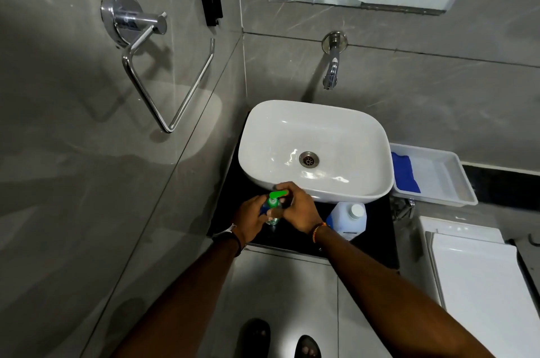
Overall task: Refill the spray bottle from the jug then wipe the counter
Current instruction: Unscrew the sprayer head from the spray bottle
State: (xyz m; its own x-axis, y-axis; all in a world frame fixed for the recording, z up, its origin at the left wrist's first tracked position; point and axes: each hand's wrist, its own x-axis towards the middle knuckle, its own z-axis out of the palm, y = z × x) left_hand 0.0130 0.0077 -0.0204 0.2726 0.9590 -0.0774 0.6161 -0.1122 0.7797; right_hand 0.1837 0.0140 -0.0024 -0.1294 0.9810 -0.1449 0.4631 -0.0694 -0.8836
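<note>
- Spray bottle upright near the front edge of the black counter, left of middle, just in front of the basin.
- Left hand grips its body.
- Right hand is curled round the green spray head.
- Jug, cap on, stands near the front edge, just right of the right hand.
- Blue cloth lies in the white tray, which sits off the counter's right end.

left hand and right hand hide most of the spray bottle; right forearm overlaps the jug.

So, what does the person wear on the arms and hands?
Forearms are bare of sleeves, hands without gloves. The left hand has a dark wristband with a pale part at its wrist; the right hand has an orange thread bracelet.
</note>
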